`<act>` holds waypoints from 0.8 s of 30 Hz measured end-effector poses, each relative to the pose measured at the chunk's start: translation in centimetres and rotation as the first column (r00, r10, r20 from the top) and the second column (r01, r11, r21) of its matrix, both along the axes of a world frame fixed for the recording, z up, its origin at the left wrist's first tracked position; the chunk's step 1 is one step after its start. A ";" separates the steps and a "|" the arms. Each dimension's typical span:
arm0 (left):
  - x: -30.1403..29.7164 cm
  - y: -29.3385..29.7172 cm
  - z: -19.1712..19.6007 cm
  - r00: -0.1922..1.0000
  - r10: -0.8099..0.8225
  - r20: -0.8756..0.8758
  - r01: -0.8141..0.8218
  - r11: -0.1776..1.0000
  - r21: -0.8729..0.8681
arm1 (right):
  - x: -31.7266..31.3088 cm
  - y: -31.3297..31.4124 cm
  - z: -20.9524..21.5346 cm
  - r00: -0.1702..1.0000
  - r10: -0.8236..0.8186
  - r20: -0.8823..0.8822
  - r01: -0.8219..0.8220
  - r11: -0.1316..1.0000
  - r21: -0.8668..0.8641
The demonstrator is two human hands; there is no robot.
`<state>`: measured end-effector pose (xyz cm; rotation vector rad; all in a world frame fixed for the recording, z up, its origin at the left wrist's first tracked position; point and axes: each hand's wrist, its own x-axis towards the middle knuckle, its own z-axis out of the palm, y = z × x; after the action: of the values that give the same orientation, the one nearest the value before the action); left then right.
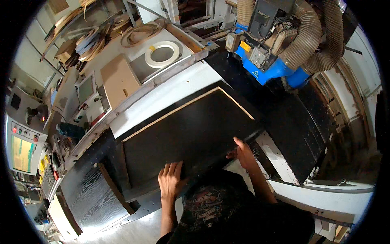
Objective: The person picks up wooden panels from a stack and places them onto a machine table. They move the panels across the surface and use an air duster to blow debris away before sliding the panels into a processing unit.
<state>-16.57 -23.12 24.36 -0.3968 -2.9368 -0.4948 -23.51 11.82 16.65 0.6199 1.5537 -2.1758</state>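
A large dark panel (187, 130) with pale raw far and right edges lies in front of me on the black machine bed. My left hand (170, 179) rests on the panel by its near edge, fingers laid flat and pointing away from me. At the panel's near right corner is my right hand (243, 153), its fingers apart and turned in towards the panel. Whether those fingertips touch the edge, I cannot tell. A second black board with wood grain (91, 197) lies to the left, its brown edge facing the panel.
Beyond the panel runs a white board (162, 97) beside a table frame. On that table are a roll of white edge banding (162, 54) and a brown board (119, 81). A blue machine head (264, 67) with ribbed hoses (302, 34) stands far right. A control screen (22, 153) glows at left.
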 end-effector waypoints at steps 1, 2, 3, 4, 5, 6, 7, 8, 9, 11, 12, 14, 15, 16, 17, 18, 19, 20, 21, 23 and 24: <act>-1.2 0.0 -0.9 1.000 0.010 -0.005 -0.010 1.000 -0.001 | -1.7 0.0 -0.7 0.997 0.030 0.068 -0.029 1.000 -0.004; -2.5 0.0 -1.8 1.000 0.019 -0.010 -0.019 1.000 -0.002 | -3.5 0.0 -1.4 0.997 0.048 0.065 -0.050 0.998 0.034; -4.4 0.2 -3.1 0.999 0.002 -0.039 -0.001 1.000 0.025 | -5.3 -0.2 -1.3 0.997 0.047 0.066 -0.052 0.996 0.076; -5.8 0.0 -4.2 0.998 0.008 -0.065 -0.005 0.999 0.047 | -6.7 -0.8 -1.2 0.995 0.068 0.070 -0.076 0.991 0.112; -7.1 -0.3 -5.3 0.996 0.014 -0.093 -0.007 0.998 0.069 | -7.6 -1.3 -1.3 0.991 0.130 0.004 -0.129 0.978 0.162; -8.3 -0.7 -6.3 0.994 0.016 -0.105 -0.009 0.997 0.072 | -8.4 -1.8 -1.4 0.978 0.196 -0.063 -0.179 0.960 0.215; -9.5 -1.1 -7.1 0.993 0.018 -0.120 -0.009 0.997 0.076 | -9.0 -2.5 -1.3 0.956 0.263 -0.129 -0.221 0.936 0.272; -10.3 -1.7 -7.7 0.991 0.021 -0.135 -0.010 0.997 0.080 | -9.3 -3.4 -1.2 0.938 0.305 -0.166 -0.243 0.917 0.316; -10.8 -1.8 -8.1 0.994 0.017 -0.111 -0.010 0.998 0.067 | -9.2 -3.9 -1.1 0.918 0.344 -0.195 -0.257 0.894 0.367; -11.4 -2.8 -9.6 0.997 0.010 -0.081 0.001 0.991 0.131 | -9.3 -5.0 -2.1 0.849 0.434 -0.302 -0.283 0.855 0.434; -11.7 -3.2 -10.5 0.998 0.005 -0.065 0.006 0.986 0.169 | -9.4 -5.2 -4.0 0.854 0.427 -0.296 -0.252 0.839 0.483; -11.2 -3.1 -8.9 0.986 0.083 -0.148 -0.059 0.985 0.160 | -9.0 -4.8 -4.2 0.823 0.375 -0.427 -0.143 0.864 0.483; -10.9 -3.3 -8.2 0.973 0.125 -0.194 -0.095 0.983 0.157 | -9.4 -4.4 -4.1 0.801 0.357 -0.481 -0.046 0.837 0.545; -10.3 -4.5 -8.6 0.946 0.258 -0.199 -0.224 0.959 0.175 | -9.9 -4.2 -3.9 0.769 0.349 -0.535 0.047 0.805 0.592; -9.6 -6.2 -9.8 0.893 0.390 -0.226 -0.361 0.919 0.158 | -10.5 -3.8 -3.6 0.733 0.344 -0.587 0.143 0.765 0.627; -8.8 -8.7 -11.5 0.826 0.493 -0.272 -0.475 0.870 0.134 | -11.7 -3.1 -2.2 0.827 0.360 -0.432 0.046 0.723 0.690; -8.1 -10.0 -11.6 0.772 0.596 -0.220 -0.573 0.803 0.163 | -13.3 -1.2 -2.7 0.763 0.387 -0.518 0.218 0.600 0.770; -6.4 -13.1 -13.9 0.685 0.681 -0.258 -0.680 0.725 0.110 | -15.4 -0.4 -3.8 0.672 0.451 -0.587 0.375 0.477 0.795; -4.7 -15.2 -15.7 0.530 0.818 -0.225 -0.837 0.547 0.016 | -17.5 0.3 -4.4 0.704 0.458 -0.543 0.395 0.383 0.835; -2.0 -18.8 -18.2 0.341 0.931 -0.132 -0.939 0.343 -0.009 | -21.7 1.6 -5.2 0.794 0.452 -0.406 0.361 0.187 0.914; -1.4 -19.4 -17.9 0.258 0.966 -0.009 -0.966 0.258 -0.020 | -23.5 2.3 -5.7 0.849 0.429 -0.308 0.300 0.089 0.950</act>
<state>-17.99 -42.51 6.44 1.4049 -2.4565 -0.2256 -46.99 14.10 10.96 0.1651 3.3157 -0.7211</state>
